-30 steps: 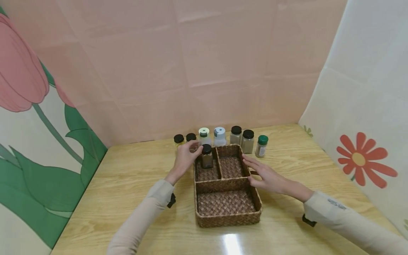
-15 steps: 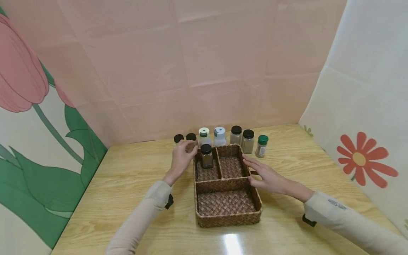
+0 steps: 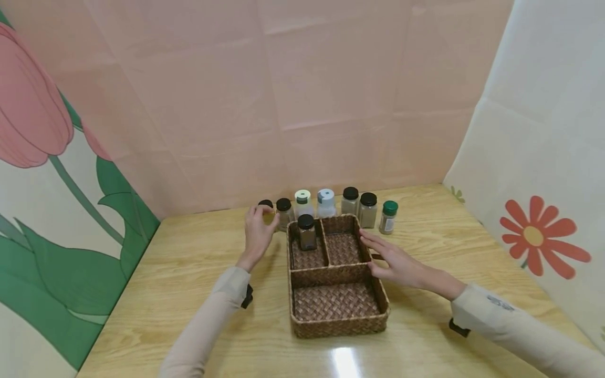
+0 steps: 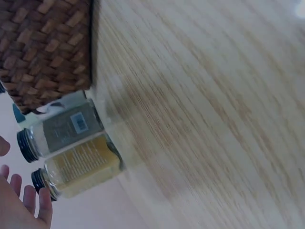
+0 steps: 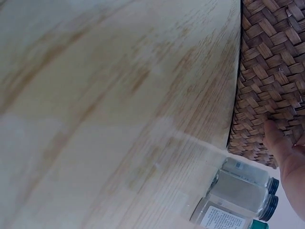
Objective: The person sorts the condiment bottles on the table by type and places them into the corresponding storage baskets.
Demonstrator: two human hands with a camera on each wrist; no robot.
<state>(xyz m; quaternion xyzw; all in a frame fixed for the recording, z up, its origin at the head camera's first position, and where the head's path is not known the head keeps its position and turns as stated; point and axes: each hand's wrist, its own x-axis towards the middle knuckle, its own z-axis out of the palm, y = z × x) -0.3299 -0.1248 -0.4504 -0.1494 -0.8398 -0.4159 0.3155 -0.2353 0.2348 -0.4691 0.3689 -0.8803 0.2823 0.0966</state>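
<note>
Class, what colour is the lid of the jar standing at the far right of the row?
Green; the green-lidded jar shows best in the head view.

We see green-capped spice bottle (image 3: pixel 388 216) on wooden table (image 3: pixel 472 252); pink backdrop (image 3: pixel 302 94), tulip print (image 3: pixel 33 115) behind.

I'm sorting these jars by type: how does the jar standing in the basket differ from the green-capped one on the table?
The jar in the basket has a black cap and dark brown contents; the green-capped jar has a white label and looks smaller. The first stands in the woven basket's far-left compartment, the second on the table right of the basket. Both stand upright, untouched by either hand.
</note>
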